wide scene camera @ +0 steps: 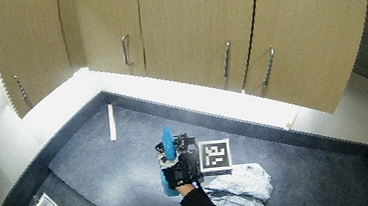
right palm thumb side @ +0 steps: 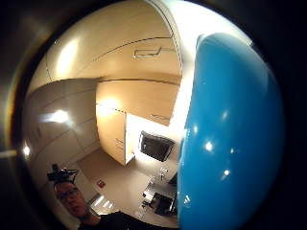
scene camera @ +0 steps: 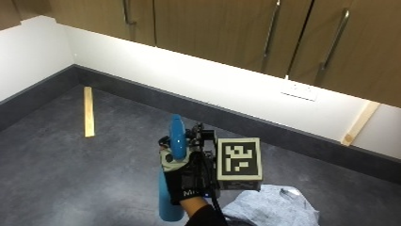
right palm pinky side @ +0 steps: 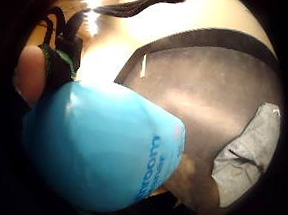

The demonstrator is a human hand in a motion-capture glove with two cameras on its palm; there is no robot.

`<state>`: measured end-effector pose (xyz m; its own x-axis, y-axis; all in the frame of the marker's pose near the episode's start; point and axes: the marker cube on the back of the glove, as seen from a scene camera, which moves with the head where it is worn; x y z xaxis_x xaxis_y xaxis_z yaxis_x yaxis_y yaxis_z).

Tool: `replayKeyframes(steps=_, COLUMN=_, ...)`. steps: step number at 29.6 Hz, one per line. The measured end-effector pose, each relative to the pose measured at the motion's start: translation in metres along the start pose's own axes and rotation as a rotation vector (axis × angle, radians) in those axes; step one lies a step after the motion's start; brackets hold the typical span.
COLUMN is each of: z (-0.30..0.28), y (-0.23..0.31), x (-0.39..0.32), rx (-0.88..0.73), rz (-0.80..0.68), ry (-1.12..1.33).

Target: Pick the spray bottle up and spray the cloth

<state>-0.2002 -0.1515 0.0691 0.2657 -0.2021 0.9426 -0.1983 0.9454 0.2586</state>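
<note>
**Spray bottle held above counter, cloth lower right**

The gloved right hand [scene camera: 188, 181], at lower centre of the outside view, has its fingers wrapped around the blue spray bottle [scene camera: 175, 141], which stands upright and clear of the dark grey countertop [scene camera: 75, 165]. The crumpled grey cloth [scene camera: 272, 207] lies on the counter at the lower right, just beside the hand. A wooden strip [scene camera: 88, 112] lies on the counter at upper left, well apart. Wooden cabinets [scene camera: 251, 33] hang along the top.

A glossy blue plastic spray bottle [right palm thumb side: 230, 143] fills one side, close to the palm; pale wooden cabinets [right palm thumb side: 129, 91] lie beyond it.
</note>
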Motion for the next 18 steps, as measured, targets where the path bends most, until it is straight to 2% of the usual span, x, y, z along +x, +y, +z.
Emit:
replayKeyframes(steps=12, z=-0.006, y=0.023, x=0.090, rx=0.019, rz=0.056, ry=0.031)
replayKeyframes(steps=18, z=-0.008, y=0.032, x=0.111, rx=0.011, rz=0.051, ry=0.082)
